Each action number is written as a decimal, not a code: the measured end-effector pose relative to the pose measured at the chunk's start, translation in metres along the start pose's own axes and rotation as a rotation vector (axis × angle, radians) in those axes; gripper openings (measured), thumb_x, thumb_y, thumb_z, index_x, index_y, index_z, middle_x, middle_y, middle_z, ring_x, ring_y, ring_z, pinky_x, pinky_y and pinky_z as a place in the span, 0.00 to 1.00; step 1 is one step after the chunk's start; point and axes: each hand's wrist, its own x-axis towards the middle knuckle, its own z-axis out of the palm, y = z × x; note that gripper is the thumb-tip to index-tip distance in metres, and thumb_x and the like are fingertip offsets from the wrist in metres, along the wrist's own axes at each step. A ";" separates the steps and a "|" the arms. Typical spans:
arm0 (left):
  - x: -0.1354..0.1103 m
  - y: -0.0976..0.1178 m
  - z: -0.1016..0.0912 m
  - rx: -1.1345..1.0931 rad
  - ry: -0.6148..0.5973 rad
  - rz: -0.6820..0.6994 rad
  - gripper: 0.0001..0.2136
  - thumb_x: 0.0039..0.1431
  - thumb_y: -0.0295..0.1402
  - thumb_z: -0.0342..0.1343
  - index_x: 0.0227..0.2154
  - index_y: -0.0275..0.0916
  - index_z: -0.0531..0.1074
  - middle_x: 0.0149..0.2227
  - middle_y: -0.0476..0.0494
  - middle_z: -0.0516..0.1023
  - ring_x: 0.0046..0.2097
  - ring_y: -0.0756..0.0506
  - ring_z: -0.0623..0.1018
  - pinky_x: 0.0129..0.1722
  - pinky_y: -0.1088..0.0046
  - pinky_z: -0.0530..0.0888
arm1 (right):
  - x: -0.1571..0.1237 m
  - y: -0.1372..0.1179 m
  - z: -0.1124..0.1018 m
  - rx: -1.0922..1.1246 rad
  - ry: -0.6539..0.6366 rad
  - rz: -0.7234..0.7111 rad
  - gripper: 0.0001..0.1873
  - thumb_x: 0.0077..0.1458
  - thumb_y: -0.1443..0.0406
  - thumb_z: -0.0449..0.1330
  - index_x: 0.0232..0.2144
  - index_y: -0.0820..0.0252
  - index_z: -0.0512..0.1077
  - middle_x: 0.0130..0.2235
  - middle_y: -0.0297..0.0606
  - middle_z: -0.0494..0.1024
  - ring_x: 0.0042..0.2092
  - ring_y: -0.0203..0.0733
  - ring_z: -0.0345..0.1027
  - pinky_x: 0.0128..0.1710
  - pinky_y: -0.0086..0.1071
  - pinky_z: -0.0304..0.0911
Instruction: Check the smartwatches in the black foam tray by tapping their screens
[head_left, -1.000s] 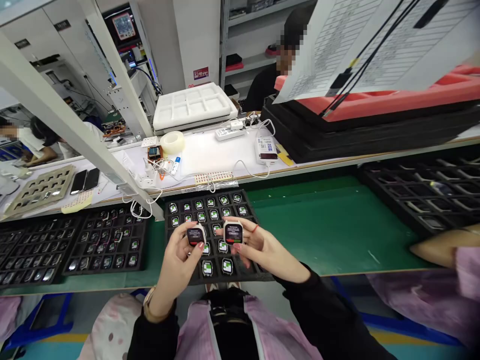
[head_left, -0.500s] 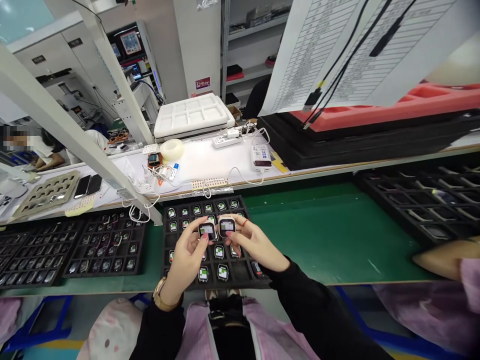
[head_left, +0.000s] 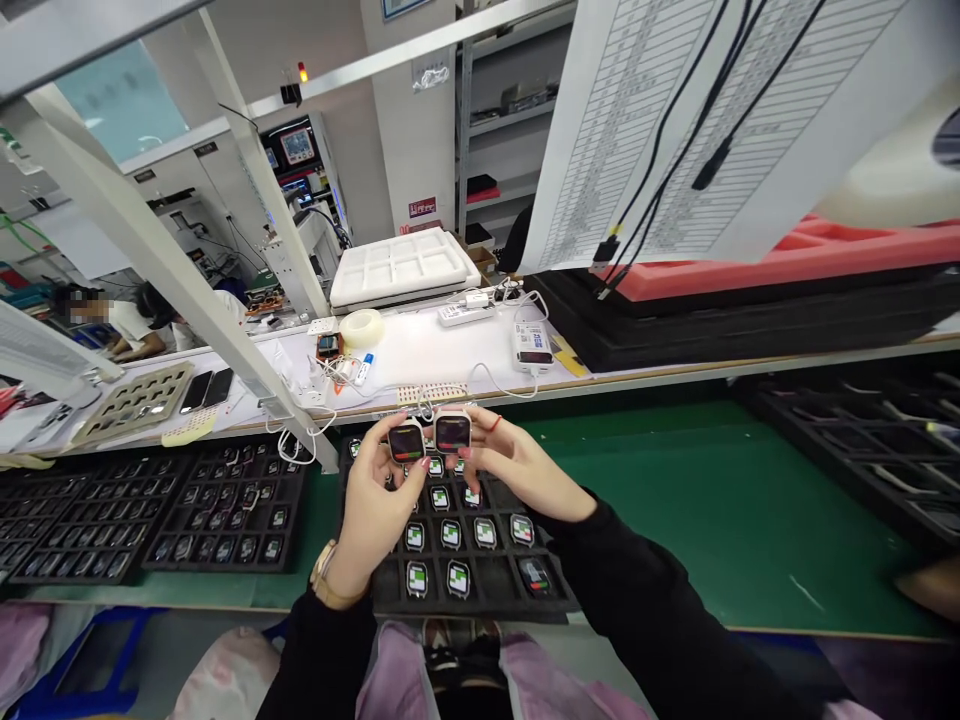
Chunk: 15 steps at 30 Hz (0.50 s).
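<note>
My left hand (head_left: 373,500) pinches a small square watch body (head_left: 406,441) with a lit screen. Beside it my right hand (head_left: 517,466) grips a second watch body (head_left: 453,433), and the two screens sit side by side facing me. Both hands hover over the far rows of a black compartment tray (head_left: 499,592) that lies on the green mat (head_left: 675,500). Several more watch bodies with lit screens sit in that tray's pockets.
Two more black trays (head_left: 225,510) with dark parts lie to the left, and another black tray (head_left: 862,440) lies at the right. Behind is a white shelf with a tape roll (head_left: 361,327), cables and a barcode scanner (head_left: 532,345). Another person's hand (head_left: 930,588) rests at the right edge.
Both hands have carried the two watch bodies away from me toward the tray's far edge and brought them closer together. The camera has tilted up.
</note>
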 end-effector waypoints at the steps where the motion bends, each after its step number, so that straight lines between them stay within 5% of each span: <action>1: 0.001 0.003 0.001 -0.006 0.007 0.012 0.23 0.54 0.31 0.61 0.53 0.43 0.64 0.46 0.43 0.75 0.44 0.47 0.75 0.37 0.76 0.71 | 0.001 -0.003 0.000 -0.005 -0.005 -0.007 0.27 0.56 0.61 0.61 0.56 0.59 0.62 0.45 0.46 0.72 0.35 0.38 0.66 0.23 0.26 0.65; 15: 0.000 0.013 0.011 -0.017 0.035 0.080 0.23 0.54 0.31 0.61 0.52 0.42 0.64 0.47 0.42 0.75 0.44 0.48 0.75 0.36 0.76 0.72 | -0.002 -0.020 -0.005 -0.059 -0.023 -0.032 0.28 0.54 0.63 0.61 0.57 0.60 0.62 0.48 0.47 0.72 0.34 0.37 0.67 0.23 0.26 0.65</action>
